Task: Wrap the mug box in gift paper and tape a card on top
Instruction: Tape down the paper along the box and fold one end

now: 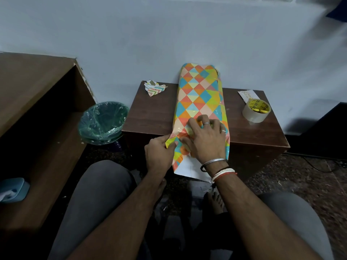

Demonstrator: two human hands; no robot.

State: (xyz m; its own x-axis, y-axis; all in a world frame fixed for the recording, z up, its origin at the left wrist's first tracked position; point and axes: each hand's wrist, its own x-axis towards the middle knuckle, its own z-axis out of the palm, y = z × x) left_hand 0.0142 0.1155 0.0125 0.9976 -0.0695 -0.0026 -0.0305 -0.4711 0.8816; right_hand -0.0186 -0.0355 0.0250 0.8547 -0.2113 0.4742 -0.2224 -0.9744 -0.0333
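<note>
The gift paper (200, 94), patterned in coloured triangles, lies as a long sleeve down the middle of the small brown table (154, 113), its far end against the wall and its near end hanging over the front edge with the white underside showing; the mug box is hidden inside, so I cannot tell just where it sits. The right hand (205, 140) rests on the near part of the sleeve, fingers apart and slightly bent, pressing down, most likely to stop the parcel sliding. The left hand (159, 153) pinches the near-left corner of the paper between thumb and fingers, seemingly to fold the open end in. The tape roll (256, 110) stands on the table's right side with the card (247, 95) just behind it, both clear of the fold. A scrap of chevron paper (155, 88) lies at the far left corner; a lined bin (102, 121) stands on the floor beside the table. Nothing blocks the hands
</note>
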